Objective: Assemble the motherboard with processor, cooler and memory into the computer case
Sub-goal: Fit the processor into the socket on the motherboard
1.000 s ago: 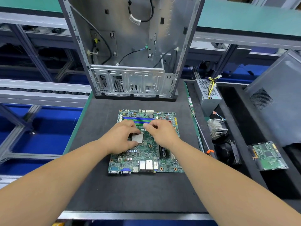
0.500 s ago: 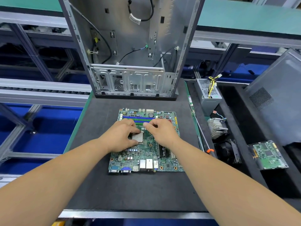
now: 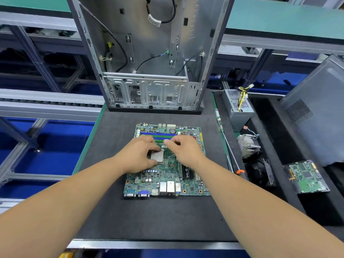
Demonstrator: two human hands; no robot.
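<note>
A green motherboard lies flat on the black mat, its ports toward me. My left hand pinches the silver processor over the socket, thumb on its near edge and fingers on its far edge. Just to the right, my right hand has its fingers curled, tips at the socket's far right corner; what they touch is hidden. Blue and green memory slots run along the board's far edge. The open computer case stands upright behind the mat. A finned cooler sits in the right tray.
The right tray also holds a power supply with yellow wires, a black fan, a hard drive and a dark side panel. An orange-handled screwdriver lies along the mat's right edge. Loose cables hang inside the case.
Both hands stay over the socket; the fingers have only shifted slightly around the processor.
</note>
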